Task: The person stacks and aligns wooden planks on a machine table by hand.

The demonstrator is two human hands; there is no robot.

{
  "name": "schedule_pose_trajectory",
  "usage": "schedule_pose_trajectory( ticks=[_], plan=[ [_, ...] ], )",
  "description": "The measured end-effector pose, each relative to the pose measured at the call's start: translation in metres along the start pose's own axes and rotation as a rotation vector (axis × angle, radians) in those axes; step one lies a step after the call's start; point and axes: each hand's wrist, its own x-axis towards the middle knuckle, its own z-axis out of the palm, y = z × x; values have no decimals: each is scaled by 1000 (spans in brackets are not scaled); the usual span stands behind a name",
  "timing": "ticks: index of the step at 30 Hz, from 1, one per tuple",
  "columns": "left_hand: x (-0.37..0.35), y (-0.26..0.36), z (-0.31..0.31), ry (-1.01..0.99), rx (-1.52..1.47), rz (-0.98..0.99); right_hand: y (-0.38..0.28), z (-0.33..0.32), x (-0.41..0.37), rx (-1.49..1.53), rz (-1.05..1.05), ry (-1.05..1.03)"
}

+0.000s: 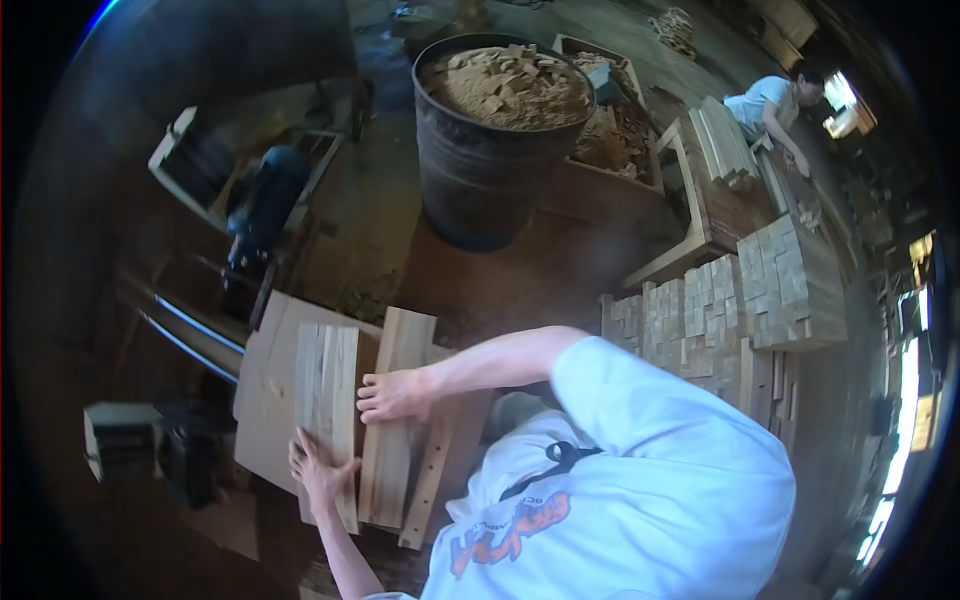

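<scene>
My left hand (pixel 320 474) lies spread over the lower part of a group of pale wooden strips (pixel 328 372) set side by side, its thumb pointing right. My right hand (pixel 395 396) has its fingers curled over the left edge of a thicker wooden board (pixel 392 475), just right of the strips. A narrow gap separates the strips from this board. Nearer my body lies another wooden piece with a row of holes (pixel 432 465). Beneath the strips, a wide flat panel (pixel 268 385) sticks out to the left.
A large dark bucket (pixel 480 175) full of sawdust and wood scraps stands ahead. Stacked wooden blocks (pixel 712 320) rise at right, behind my arm. A blue motor (pixel 268 195) on a frame and metal rails (pixel 195 335) are at left. Another person (pixel 768 105) bends over wood at upper right.
</scene>
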Motion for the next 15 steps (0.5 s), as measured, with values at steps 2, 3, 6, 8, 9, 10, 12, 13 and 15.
schedule_pose_trajectory(
  ticks=[2,3,6,8,9,10,12,13,15],
  plan=[
    [-5,-6,9,-15,26,31,-10,-24,-42,-77,58,47],
    [-10,2,14,-5,56,45,-16,-41,-76,-92,98,69],
    [-7,12,11,-28,59,-27,-26,-69,-172,-89,385,110],
    [1,-2,18,-35,-48,38,-38,-58,-243,5,642,212],
    [13,-24,35,11,-120,109,-47,-52,-284,67,771,301],
    [4,4,17,-37,-281,36,-58,-48,-326,138,936,341],
    [8,18,18,-174,-897,29,-84,-31,-395,266,1237,460],
    [1,45,14,-177,-1013,27,-94,-23,-429,315,1378,538],
    [-11,128,9,-155,-1143,23,-106,-1,-492,464,1598,724]
  ],
)
